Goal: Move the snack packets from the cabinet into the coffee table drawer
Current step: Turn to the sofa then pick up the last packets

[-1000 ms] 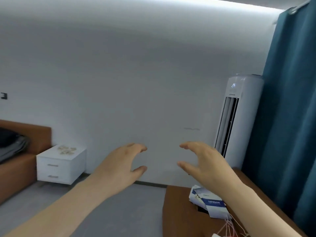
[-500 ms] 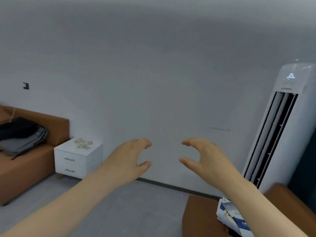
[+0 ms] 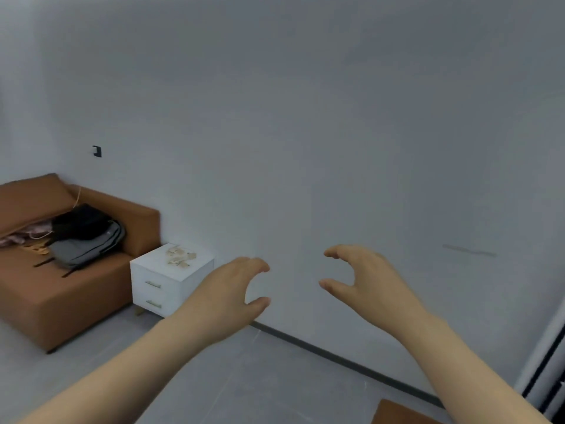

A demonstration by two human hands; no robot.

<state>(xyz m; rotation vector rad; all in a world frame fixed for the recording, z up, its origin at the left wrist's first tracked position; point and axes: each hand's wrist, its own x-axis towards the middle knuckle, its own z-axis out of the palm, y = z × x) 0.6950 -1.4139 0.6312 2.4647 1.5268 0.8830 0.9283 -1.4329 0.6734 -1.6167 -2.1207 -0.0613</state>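
A small white cabinet [image 3: 159,281] with two drawers stands against the wall beside the sofa, at left of centre. Several pale snack packets [image 3: 179,257] lie on its top. My left hand [image 3: 227,296] and my right hand [image 3: 363,278] are raised in front of me in mid-air, fingers loosely curled, thumbs apart from the fingers, holding nothing. Both hands are well short of the cabinet, which lies to the left of my left hand. No coffee table drawer shows.
A brown sofa [image 3: 46,304] at the left carries a black and grey backpack [image 3: 87,237]. A brown wooden corner [image 3: 397,413] shows at the bottom right. A white floor-standing unit's edge [image 3: 547,371] is at the far right. Grey floor lies between me and the cabinet.
The view has swung left: the cabinet and sofa have shifted toward the centre, while the floor-standing unit, curtain and brown table have slid out to the right. My hands keep the same pose.
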